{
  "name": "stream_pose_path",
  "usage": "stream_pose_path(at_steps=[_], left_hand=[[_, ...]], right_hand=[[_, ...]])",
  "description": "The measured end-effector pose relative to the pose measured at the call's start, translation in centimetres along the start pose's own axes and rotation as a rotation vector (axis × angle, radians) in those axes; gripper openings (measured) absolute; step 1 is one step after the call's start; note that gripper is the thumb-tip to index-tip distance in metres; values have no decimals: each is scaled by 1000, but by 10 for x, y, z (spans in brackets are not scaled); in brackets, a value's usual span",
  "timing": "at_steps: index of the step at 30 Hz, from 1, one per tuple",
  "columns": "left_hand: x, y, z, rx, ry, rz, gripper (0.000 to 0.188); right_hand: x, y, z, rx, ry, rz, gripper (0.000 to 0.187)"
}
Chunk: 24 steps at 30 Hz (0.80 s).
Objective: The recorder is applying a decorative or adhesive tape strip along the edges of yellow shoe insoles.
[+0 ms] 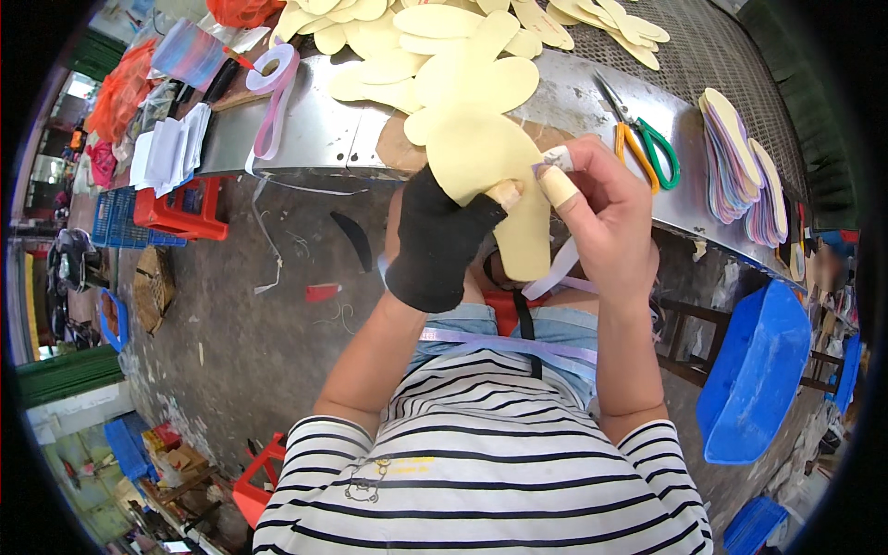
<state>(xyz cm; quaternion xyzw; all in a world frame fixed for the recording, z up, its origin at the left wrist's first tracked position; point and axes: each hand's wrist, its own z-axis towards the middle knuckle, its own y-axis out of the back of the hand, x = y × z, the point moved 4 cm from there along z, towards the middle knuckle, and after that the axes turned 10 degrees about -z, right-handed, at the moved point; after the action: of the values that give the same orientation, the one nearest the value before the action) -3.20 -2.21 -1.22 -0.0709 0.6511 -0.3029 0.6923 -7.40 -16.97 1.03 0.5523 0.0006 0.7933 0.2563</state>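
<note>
A pale yellow insole (481, 153) is held up over my lap, its narrow end pointing down toward me. My left hand (444, 231), in a black fingerless glove, grips it from the left side, with a wrapped thumb lying on its face. At the insole's right edge, my right hand (601, 199) pinches with taped thumb and forefinger; a bit of lilac tape shows between the fingertips. More lilac tape (555, 273) hangs below my right hand and another length crosses my lap. A heap of yellow insoles (370, 83) lies just beyond on the metal-topped bench (319, 129).
Scissors with green and orange handles (659, 153) lie on the bench, right of my right hand. Stacked edged insoles (731, 157) sit farther right. A tape roll (275, 67) and white papers (171, 148) are at left. A blue tub (754, 375) and red stool (180, 213) flank me.
</note>
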Motion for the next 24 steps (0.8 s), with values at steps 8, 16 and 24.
stream_pose_path(at_steps=[8, 16, 24], left_hand=[[0, -4, 32, 195, 146, -83, 38], [-8, -1, 27, 36, -45, -251, 29], [-14, -8, 21, 24, -71, -145, 28]], right_hand=[[-11, -21, -2, 229, -525, 630, 8], [-19, -13, -23, -129, -29, 51, 7], [-8, -20, -25, 87, -322, 381, 7]])
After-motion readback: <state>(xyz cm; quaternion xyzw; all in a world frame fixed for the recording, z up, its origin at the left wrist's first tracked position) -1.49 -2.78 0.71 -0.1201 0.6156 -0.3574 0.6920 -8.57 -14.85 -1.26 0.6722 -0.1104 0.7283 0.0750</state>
